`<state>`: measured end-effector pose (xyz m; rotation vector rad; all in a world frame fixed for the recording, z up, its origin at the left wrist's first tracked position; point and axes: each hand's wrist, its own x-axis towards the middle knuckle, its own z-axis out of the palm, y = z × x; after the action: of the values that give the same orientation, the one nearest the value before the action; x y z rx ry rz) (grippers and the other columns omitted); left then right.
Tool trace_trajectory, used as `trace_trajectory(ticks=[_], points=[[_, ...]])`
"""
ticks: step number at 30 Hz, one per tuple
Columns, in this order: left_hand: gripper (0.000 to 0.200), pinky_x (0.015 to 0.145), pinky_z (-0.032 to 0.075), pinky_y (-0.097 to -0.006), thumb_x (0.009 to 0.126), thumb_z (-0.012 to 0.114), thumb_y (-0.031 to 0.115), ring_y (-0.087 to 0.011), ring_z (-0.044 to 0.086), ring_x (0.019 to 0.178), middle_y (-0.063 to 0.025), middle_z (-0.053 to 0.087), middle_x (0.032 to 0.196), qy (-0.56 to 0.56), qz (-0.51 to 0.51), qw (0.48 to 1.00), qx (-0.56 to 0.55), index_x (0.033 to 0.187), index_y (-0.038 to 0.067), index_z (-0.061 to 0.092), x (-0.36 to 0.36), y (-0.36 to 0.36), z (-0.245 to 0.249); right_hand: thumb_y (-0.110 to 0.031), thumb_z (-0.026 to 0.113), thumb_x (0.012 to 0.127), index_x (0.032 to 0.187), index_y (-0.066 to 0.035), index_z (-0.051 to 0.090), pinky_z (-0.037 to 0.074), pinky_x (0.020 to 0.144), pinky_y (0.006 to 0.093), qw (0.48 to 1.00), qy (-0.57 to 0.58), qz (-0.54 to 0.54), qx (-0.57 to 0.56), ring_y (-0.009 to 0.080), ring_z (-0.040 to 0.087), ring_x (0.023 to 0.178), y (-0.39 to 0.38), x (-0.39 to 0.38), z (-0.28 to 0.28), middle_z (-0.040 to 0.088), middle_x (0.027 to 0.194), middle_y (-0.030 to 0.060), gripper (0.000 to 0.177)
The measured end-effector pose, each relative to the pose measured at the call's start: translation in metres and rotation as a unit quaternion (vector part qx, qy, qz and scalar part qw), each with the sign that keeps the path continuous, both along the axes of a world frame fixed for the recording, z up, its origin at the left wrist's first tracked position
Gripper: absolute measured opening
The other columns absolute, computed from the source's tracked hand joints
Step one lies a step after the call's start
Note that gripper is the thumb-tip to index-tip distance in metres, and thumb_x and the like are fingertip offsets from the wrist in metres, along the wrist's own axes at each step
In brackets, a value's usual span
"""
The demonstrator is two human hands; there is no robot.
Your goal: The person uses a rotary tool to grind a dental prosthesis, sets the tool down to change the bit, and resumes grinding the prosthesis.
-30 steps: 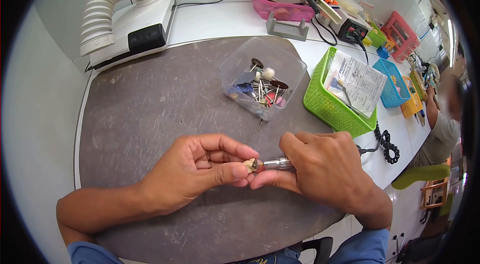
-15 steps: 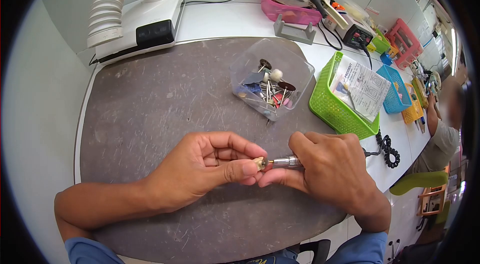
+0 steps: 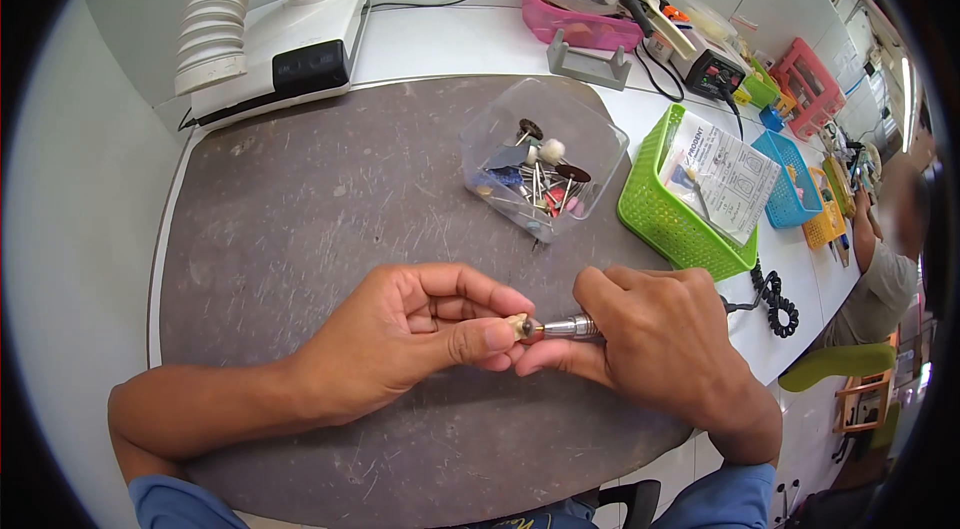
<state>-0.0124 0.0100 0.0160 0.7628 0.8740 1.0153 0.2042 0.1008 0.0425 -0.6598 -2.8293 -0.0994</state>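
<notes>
My left hand [image 3: 405,334] pinches a small cream-coloured tooth-like piece [image 3: 516,325] between thumb and fingertips, above the grey scratched work mat [image 3: 300,219]. My right hand [image 3: 650,339] grips a silver rotary handpiece [image 3: 570,329] like a pen. The handpiece's small dark tip touches the right side of the cream piece. Both hands meet near the mat's front centre.
A clear plastic box of several burs and polishing bits [image 3: 540,169] sits behind the hands. A white suction unit with ribbed hose [image 3: 270,39] stands at back left. A green basket with a paper packet [image 3: 690,199], a coiled black cable [image 3: 775,294] and a seated person [image 3: 885,239] are at right.
The view shifted slightly between the earliest frame and now. The handpiece tip has closed onto the cream piece; both hands otherwise hold their places.
</notes>
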Motion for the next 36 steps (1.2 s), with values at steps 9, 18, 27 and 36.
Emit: trace_trajectory(ticks=[9, 18, 27, 36], points=[[0.037, 0.086, 0.056, -0.0259, 0.094, 0.069, 0.015, -0.0135, 0.069, 0.092, -0.0130, 0.069, 0.104, -0.002, 0.001, 1.000, 0.005, 0.122, -0.006, 0.058, 0.0001, 0.0002, -0.0009, -0.069, 0.063, 0.081, 0.062, -0.009, 0.051, 0.042, 0.038, 0.0317, 1.000, 0.005, -0.001, 0.006, 0.0207, 0.059, 0.042, 0.0004, 0.0002, 0.0000, 0.055, 0.051, 0.0066, 0.063], [0.037, 0.086, 0.057, -0.0258, 0.094, 0.069, 0.016, -0.0137, 0.069, 0.092, -0.0138, 0.069, 0.106, -0.010, -0.001, 1.000, 0.004, 0.122, -0.006, 0.058, 0.0002, 0.0003, -0.0008, -0.069, 0.064, 0.080, 0.062, -0.010, 0.051, 0.041, 0.038, 0.0311, 1.000, -0.004, 0.005, 0.003, 0.0202, 0.058, 0.042, -0.0009, 0.0002, 0.0017, 0.055, 0.051, 0.0059, 0.064], [0.036, 0.088, 0.057, -0.0270, 0.094, 0.069, 0.014, -0.0150, 0.069, 0.094, -0.0155, 0.069, 0.109, -0.001, -0.004, 1.000, -0.001, 0.122, -0.006, 0.057, -0.0006, 0.0007, -0.0005, -0.066, 0.070, 0.072, 0.068, -0.009, 0.050, 0.041, 0.044, 0.0357, 0.999, -0.013, -0.034, -0.031, 0.0246, 0.060, 0.050, -0.0041, 0.0003, 0.0034, 0.053, 0.056, 0.0057, 0.061], [0.035, 0.088, 0.056, -0.0272, 0.094, 0.068, 0.013, -0.0153, 0.069, 0.094, -0.0156, 0.068, 0.109, -0.009, -0.001, 1.000, -0.002, 0.122, -0.006, 0.057, -0.0006, 0.0005, -0.0006, -0.066, 0.071, 0.071, 0.069, -0.009, 0.051, 0.041, 0.045, 0.0353, 0.999, -0.015, -0.033, -0.024, 0.0239, 0.060, 0.050, -0.0042, 0.0003, 0.0028, 0.053, 0.056, 0.0055, 0.061]])
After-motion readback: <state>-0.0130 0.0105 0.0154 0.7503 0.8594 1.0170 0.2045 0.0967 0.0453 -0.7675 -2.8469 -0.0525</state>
